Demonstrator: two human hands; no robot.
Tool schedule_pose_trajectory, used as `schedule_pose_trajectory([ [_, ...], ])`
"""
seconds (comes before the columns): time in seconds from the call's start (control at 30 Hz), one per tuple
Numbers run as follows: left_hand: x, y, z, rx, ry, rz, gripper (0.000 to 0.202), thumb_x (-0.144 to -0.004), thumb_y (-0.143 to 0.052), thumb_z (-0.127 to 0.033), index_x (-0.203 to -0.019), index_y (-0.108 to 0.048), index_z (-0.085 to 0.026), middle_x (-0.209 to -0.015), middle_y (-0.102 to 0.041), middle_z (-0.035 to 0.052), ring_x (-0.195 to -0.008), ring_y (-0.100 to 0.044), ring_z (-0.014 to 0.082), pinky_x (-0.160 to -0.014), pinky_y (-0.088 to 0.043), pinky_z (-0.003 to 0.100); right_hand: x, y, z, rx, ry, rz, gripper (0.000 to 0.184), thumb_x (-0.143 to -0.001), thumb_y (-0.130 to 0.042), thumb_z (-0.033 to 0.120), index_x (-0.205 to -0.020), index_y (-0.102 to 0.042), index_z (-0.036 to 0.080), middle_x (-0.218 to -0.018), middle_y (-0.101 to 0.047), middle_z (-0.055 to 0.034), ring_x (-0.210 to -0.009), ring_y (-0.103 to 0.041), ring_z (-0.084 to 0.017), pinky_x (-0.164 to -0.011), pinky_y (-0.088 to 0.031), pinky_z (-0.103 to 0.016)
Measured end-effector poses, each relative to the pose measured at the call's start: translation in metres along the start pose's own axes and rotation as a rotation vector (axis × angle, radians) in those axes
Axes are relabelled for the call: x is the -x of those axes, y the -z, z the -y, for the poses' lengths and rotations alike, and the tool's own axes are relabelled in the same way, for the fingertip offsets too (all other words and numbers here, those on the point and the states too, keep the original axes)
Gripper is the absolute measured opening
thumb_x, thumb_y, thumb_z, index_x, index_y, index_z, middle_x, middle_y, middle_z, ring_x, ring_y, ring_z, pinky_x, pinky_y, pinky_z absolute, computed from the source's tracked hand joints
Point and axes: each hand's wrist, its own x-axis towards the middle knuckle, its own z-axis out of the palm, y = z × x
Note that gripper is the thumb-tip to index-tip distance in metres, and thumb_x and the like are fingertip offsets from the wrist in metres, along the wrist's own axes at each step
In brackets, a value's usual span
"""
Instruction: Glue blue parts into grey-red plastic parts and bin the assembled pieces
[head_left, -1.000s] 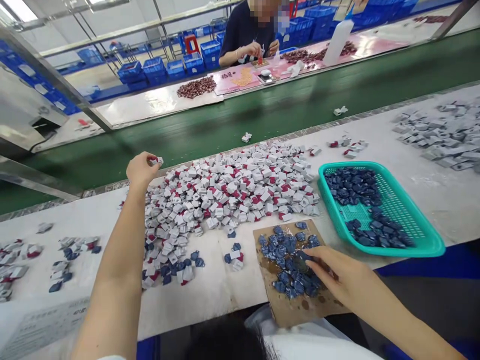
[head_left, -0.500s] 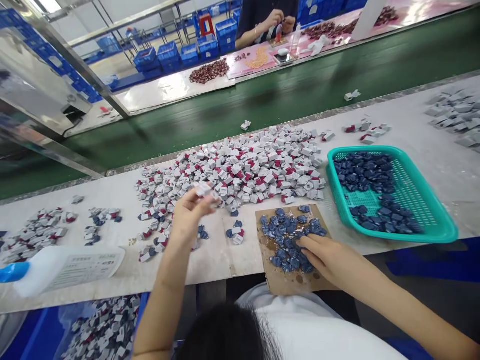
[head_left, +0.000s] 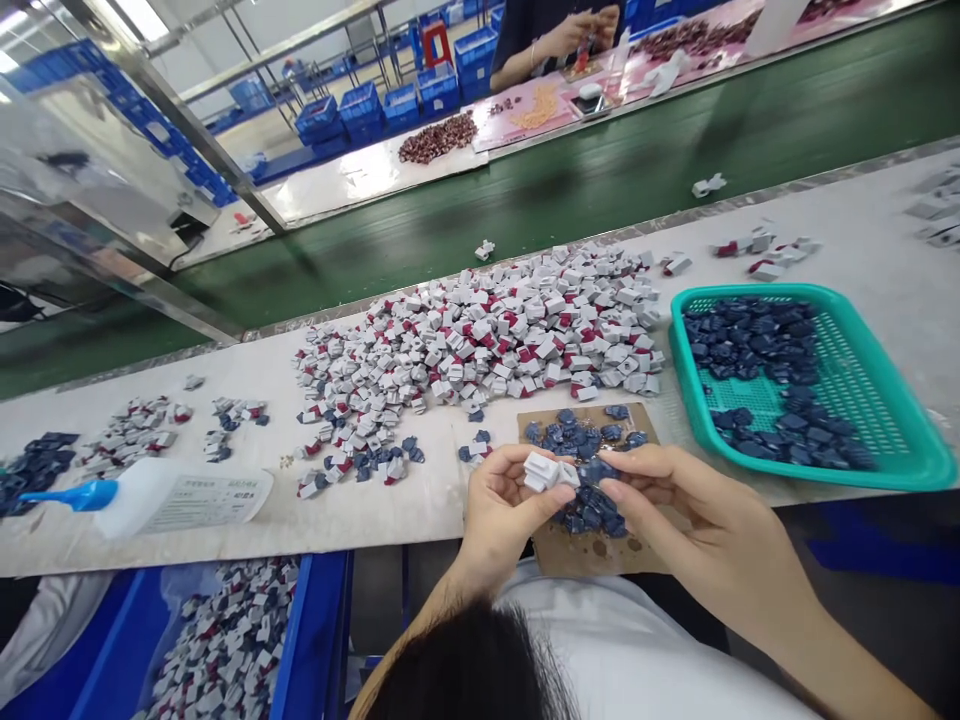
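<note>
Head view looks down at two hands over a long table (head_left: 420,525). The left hand (head_left: 504,510) has its fingers curled shut on a white piece (head_left: 545,471). The fingers of the right hand (head_left: 694,500) close on a blue piece (head_left: 596,470). The two hands are near each other but apart, just above a brown card (head_left: 592,553). The white piece lies with its long side going left to right, and one end points at the blue piece. Which way the blue piece points is hard to tell. Many blue pieces lie in a green basket (head_left: 750,291), and more lie on the card. A much bigger heap (head_left: 480,340) of white pieces with red bits is left on the table.
</note>
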Motion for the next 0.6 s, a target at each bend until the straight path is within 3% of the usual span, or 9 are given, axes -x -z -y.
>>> schedule_pose_trajectory([
  [0.17,0.001,-0.001,-0.002,-0.043,-0.030,0.072,0.037,-0.052,-0.100,-0.017,-0.082,-0.078,-0.021,-0.087,-0.083,0.0027,-0.076,-0.075,0.0145,-0.071,-0.060,0.020,0.000,0.004,-0.002,0.080,0.130,0.010,0.013,-0.103,-0.057,0.028,-0.105,-0.067,0.021,-0.084,-0.074,-0.0008,-0.065,-0.070,-0.012,-0.057,-0.056,-0.018],
  [0.3,0.001,0.000,0.000,-0.128,-0.085,0.077,0.035,-0.058,-0.097,-0.017,-0.088,-0.081,-0.022,-0.090,-0.084,0.0034,-0.077,-0.077,0.0156,-0.069,-0.061,0.020,0.000,0.009,-0.002,0.108,0.174,0.107,0.011,-0.105,-0.054,0.025,-0.104,-0.064,0.021,-0.086,-0.073,-0.0003,-0.069,-0.070,-0.012,-0.058,-0.054,-0.018],
  [0.47,0.002,0.002,-0.006,-0.390,-0.265,0.163,0.021,-0.071,-0.090,-0.023,-0.090,-0.081,-0.019,-0.090,-0.083,0.0071,-0.076,-0.077,0.0184,-0.071,-0.063,0.023,-0.002,0.018,-0.001,0.105,0.179,0.258,0.015,-0.105,-0.050,0.021,-0.095,-0.061,0.021,-0.075,-0.062,0.0025,-0.060,-0.060,-0.010,-0.051,-0.046,-0.019],
  [0.6,0.002,0.004,-0.007,-0.512,-0.439,0.241,0.021,-0.074,-0.089,-0.019,-0.093,-0.080,-0.018,-0.088,-0.083,0.0076,-0.076,-0.078,0.0184,-0.073,-0.064,0.022,-0.007,0.022,0.003,0.096,0.192,0.334,0.023,-0.106,-0.044,0.021,-0.090,-0.060,0.021,-0.074,-0.058,0.0020,-0.061,-0.057,-0.011,-0.053,-0.043,-0.021],
])
